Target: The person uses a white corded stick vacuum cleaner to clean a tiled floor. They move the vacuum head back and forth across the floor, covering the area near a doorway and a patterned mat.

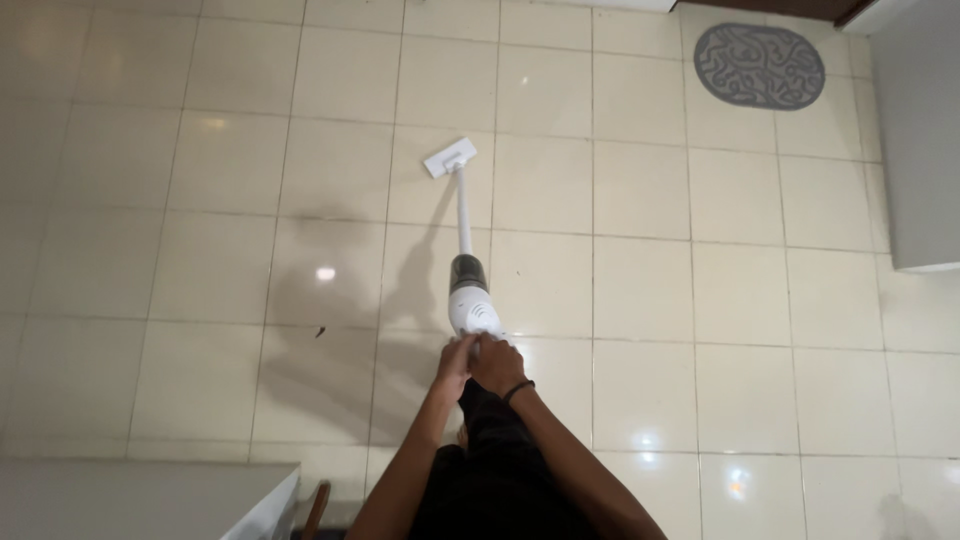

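A white stick vacuum cleaner (470, 295) stretches away from me across the cream tiled floor (700, 250). Its flat white head (450, 157) rests on the tiles, and a thin white tube leads back to a grey dust cup and white motor body. My left hand (454, 364) and my right hand (498, 362) are both closed around the handle at the near end of the body. A dark band circles my right wrist. The handle itself is hidden under my hands.
A small dark speck (320, 331) lies on the tiles left of the vacuum. An oval grey patterned mat (759, 65) lies at the far right. A pale cabinet or appliance (920, 140) lines the right edge, and a grey-white surface (140, 498) fills the bottom left.
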